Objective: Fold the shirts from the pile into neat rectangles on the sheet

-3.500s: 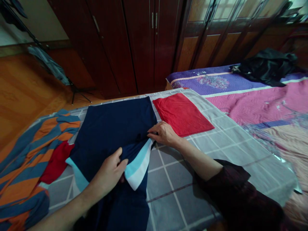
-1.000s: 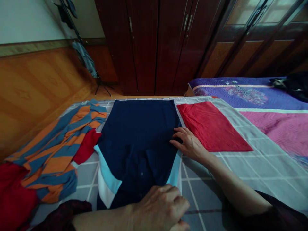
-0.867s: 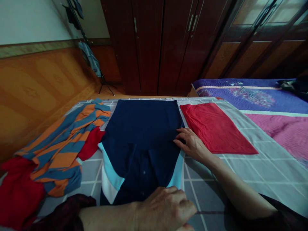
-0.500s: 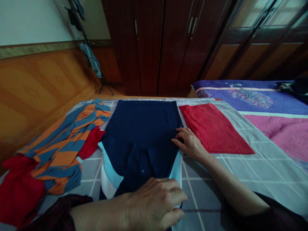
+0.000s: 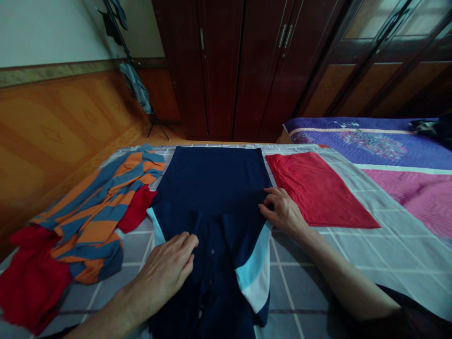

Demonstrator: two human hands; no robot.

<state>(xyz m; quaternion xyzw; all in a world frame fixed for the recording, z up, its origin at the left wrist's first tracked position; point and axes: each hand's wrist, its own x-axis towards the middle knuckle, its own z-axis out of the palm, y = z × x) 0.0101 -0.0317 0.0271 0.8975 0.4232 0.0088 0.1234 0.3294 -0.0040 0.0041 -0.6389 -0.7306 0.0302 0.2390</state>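
Head view: my left hand lies flat and open on the navy button-front shirt, fingers slightly apart, gripping nothing. My right hand sits at the shirt's side edge, fingers curled narrow; in this dim view I cannot tell whether they pinch the cloth. The shirt lies flat on the grey checked bedsheet, between a striped orange-and-blue garment and a red cloth just beside my right hand. The fabric appears light and soft, liable to slide and crease; best taken by its side edges.
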